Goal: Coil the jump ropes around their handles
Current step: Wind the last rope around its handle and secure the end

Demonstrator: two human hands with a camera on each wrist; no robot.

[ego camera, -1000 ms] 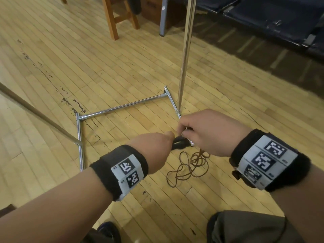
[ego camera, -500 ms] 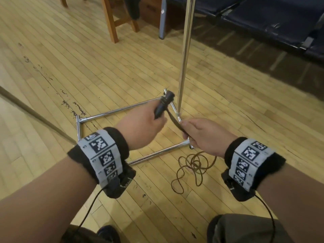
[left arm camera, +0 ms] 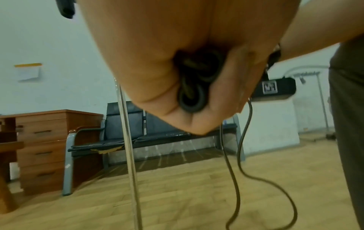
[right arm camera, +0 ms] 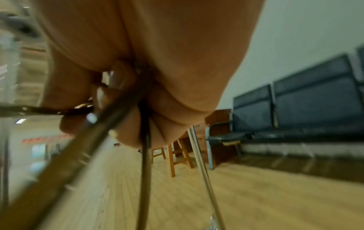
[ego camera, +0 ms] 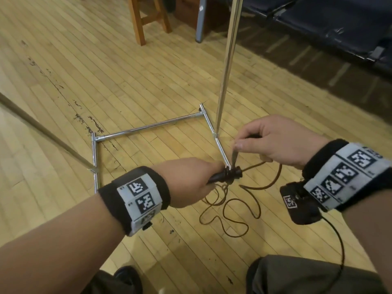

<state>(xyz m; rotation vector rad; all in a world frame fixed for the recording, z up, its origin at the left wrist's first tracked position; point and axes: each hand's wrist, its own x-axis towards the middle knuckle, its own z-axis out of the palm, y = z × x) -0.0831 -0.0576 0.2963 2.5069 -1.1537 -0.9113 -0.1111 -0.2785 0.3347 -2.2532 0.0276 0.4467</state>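
- Head view: left hand (ego camera: 188,183) clenched round the black handles (ego camera: 229,175), held level above the wooden floor (ego camera: 148,81), tips pointing right.
- Same view: right hand (ego camera: 273,143) just right of and above the handles, thumb and forefinger pinching the brown rope (ego camera: 234,154), which drops straight to a few turns wound on the handles.
- Slack rope lying in loose loops on the floor below and between both hands; one strand running from the handles up under the right hand.
- Chrome rack base (ego camera: 148,128) on the floor just beyond the hands, its upright pole (ego camera: 227,60) rising at centre.
- Left wrist view only: round butt ends of two handles (left arm camera: 192,99) side by side inside the curled fingers (left arm camera: 230,77); strands hanging down to the floor.
- Right wrist view only: blurred rope (right arm camera: 144,155) passing through the pinched fingers (right arm camera: 122,77).
- Wrist views alone: dark bench seats (left arm camera: 126,124) and wooden drawers (left arm camera: 43,140) against the far wall.
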